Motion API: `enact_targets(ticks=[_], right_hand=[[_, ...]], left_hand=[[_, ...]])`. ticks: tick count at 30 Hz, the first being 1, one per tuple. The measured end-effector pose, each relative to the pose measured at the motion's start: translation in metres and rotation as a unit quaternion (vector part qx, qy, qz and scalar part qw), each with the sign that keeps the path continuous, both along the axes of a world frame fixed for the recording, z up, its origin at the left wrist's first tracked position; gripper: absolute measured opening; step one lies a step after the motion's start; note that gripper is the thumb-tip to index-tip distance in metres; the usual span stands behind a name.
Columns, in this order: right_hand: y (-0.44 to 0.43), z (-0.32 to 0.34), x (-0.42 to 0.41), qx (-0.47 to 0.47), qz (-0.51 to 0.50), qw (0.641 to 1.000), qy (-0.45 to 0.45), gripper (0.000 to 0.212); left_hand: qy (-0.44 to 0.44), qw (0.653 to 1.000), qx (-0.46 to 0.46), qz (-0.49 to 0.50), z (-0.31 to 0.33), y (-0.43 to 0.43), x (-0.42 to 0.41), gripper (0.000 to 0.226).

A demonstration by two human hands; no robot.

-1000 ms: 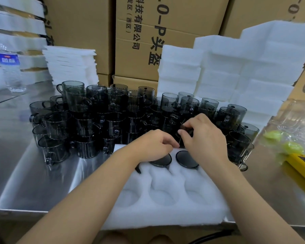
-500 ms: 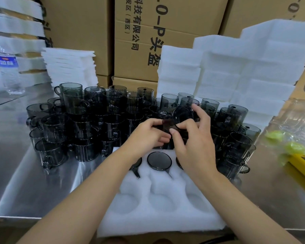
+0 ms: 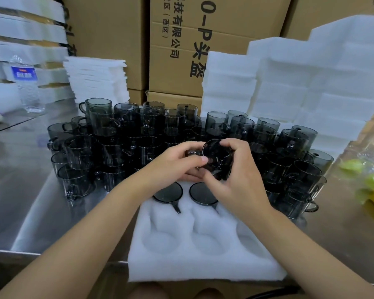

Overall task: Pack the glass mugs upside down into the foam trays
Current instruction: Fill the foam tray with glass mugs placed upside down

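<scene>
smoky glass mug [image 3: 217,157] gripped at frame centre by curled left hand [image 3: 181,161] and right hand [image 3: 238,184] | two inverted mugs [image 3: 167,192] seated in soft white foam tray [image 3: 203,262], lower centre

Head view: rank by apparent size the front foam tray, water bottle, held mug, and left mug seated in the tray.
1. Foam tray
2. Water bottle and held mug: alike, and the bottle is farther, so unranked
3. Seated mug
</scene>
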State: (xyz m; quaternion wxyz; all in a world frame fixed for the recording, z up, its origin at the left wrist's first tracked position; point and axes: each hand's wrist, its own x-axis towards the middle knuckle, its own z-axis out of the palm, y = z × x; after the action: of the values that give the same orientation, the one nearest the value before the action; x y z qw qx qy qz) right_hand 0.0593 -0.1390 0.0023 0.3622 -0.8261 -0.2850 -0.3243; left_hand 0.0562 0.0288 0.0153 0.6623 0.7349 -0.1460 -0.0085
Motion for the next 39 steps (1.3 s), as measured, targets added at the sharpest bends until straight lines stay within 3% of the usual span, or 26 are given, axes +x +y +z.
enact_targets(ticks=[2,5,11,14,16,18,20,30,32,39], right_hand=[[0.001,0.0,-0.001,-0.026,0.034,0.999,0.009,0.07],[0.0,-0.001,-0.001,-0.072,0.042,0.996,-0.007,0.073],[0.005,0.02,-0.013,0.009,-0.021,0.999,-0.026,0.054],[0.015,0.037,-0.038,0.029,0.024,0.996,0.075,0.049],[0.025,0.04,-0.059,-0.036,0.072,0.981,0.174,0.051],[0.035,0.033,-0.077,-0.145,0.103,0.96,0.217,0.043],[0.045,0.026,-0.089,-0.204,0.11,0.947,0.222,0.035],[0.057,0.029,-0.091,-0.323,0.016,0.929,0.179,0.041],[0.059,0.026,-0.092,-0.342,0.0,0.927,0.153,0.05],[0.057,0.012,-0.1,-0.429,-0.015,0.895,0.121,0.109]], left_hand=[[-0.05,0.995,0.087,0.016,-0.004,0.015,-0.009,0.036],[-0.085,0.982,0.167,0.032,-0.015,0.029,-0.025,0.044],[-0.088,0.987,0.13,0.045,-0.035,0.031,-0.037,0.044],[-0.088,0.99,0.092,0.055,-0.034,0.03,-0.038,0.045],[-0.09,0.993,0.056,0.048,-0.033,0.029,-0.039,0.038],[-0.109,0.991,0.058,0.046,-0.032,0.029,-0.042,0.048],[-0.124,0.989,0.059,0.058,-0.034,0.032,-0.043,0.039],[-0.083,0.995,0.019,0.057,-0.04,0.033,-0.036,0.042],[-0.081,0.995,0.017,0.052,-0.04,0.034,-0.037,0.042],[-0.061,0.997,0.016,0.053,-0.041,0.035,-0.038,0.041]])
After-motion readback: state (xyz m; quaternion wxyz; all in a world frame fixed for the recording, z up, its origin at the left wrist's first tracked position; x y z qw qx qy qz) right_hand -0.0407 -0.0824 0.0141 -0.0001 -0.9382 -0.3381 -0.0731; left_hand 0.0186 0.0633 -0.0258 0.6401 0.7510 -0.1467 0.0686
